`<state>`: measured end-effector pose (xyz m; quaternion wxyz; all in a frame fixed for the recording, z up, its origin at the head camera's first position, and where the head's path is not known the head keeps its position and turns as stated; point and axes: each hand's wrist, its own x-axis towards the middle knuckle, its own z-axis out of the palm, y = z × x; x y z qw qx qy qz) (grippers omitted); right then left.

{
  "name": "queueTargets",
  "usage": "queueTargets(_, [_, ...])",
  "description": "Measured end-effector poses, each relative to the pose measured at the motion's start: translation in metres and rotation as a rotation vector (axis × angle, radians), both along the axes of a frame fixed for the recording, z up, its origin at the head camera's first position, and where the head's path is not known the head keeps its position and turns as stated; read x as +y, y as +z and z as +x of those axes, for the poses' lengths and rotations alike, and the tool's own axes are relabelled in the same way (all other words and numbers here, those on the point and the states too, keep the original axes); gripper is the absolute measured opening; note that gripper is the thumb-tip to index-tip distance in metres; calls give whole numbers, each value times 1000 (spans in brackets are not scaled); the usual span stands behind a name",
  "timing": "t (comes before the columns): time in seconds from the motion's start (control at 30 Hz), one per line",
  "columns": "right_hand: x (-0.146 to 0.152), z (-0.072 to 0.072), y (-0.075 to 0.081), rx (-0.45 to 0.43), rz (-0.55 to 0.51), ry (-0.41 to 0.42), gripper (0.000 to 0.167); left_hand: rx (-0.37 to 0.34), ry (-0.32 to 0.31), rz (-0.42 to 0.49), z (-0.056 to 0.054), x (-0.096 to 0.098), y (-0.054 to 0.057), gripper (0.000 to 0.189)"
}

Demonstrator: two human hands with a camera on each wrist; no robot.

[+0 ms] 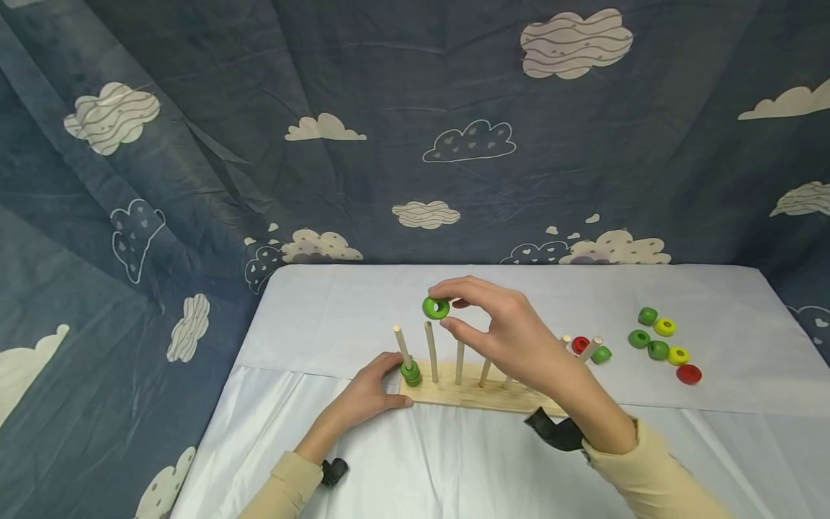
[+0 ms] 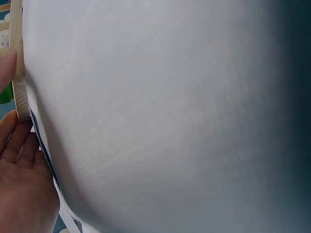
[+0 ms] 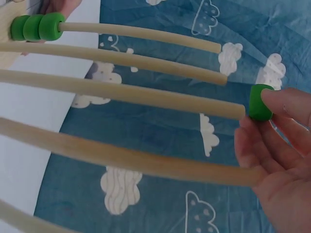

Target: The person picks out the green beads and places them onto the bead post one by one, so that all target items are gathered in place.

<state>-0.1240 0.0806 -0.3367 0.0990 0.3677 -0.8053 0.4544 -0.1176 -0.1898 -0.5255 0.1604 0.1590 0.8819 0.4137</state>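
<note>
In the head view, my right hand (image 1: 512, 328) pinches a green ring bead (image 1: 427, 312) between thumb and fingers, above the pegs near the left of a wooden peg board (image 1: 447, 394). The right wrist view shows that bead (image 3: 260, 103) apart from the peg tips, its hole turned out of sight. Three green beads (image 3: 36, 27) are stacked at the foot of the leftmost peg (image 1: 400, 342). My left hand (image 1: 366, 396) holds the board's left end, thumb at the front edge and fingers behind. Only the board's end (image 2: 20, 99) and part of that hand appear in the left wrist view.
To the right on the white cloth lie loose green beads (image 1: 658, 350), yellow beads (image 1: 664, 326) and a red bead (image 1: 689, 374). Another red bead (image 1: 580, 345) and a green bead (image 1: 601, 354) sit behind the board's right end. A dark cloud-patterned cloth (image 1: 389, 86) hangs behind.
</note>
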Motion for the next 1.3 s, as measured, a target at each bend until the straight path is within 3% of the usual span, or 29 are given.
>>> queueTargets(0.63, [-27,-10,0,-27,1,156,36,1,-4,27,0,-1,0,70])
queueTargets(1.3, [-38,-12,0,-179,170,142,32,23,-19,30,0,-2,-1,70])
